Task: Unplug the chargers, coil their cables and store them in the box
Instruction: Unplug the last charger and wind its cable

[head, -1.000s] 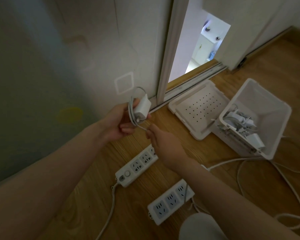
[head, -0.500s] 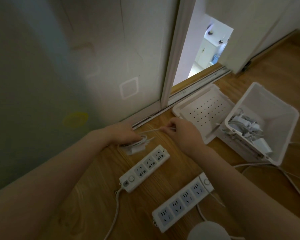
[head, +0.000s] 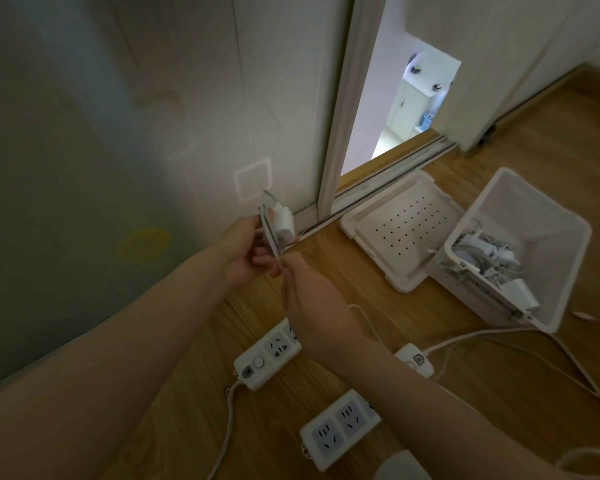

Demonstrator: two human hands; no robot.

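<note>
My left hand [head: 241, 249] holds a white charger [head: 284, 221] upright in the air near the wall, with loops of its thin white cable [head: 270, 233] lying against the palm. Just below it my right hand [head: 309, 292] pinches the free run of the same cable. The white plastic box [head: 565, 237] stands at the right on the wooden floor, and several chargers with cables [head: 489, 261] lie inside it. Its perforated lid [head: 402, 223] lies flat beside it. Two white power strips, one nearer the wall [head: 267, 355] and one nearer me [head: 340, 426], lie below my hands with bare sockets.
A wall runs along the left, and a sliding-door track [head: 388, 178] leads to a doorway behind the lid. Thick white cords [head: 499, 336] trail over the floor at the lower right, with a small white plug block [head: 414, 358] among them.
Both hands have come up from the floor by the wall. The left hand now holds the charger upright in the air, and the right hand has swung back under it along the cable.
</note>
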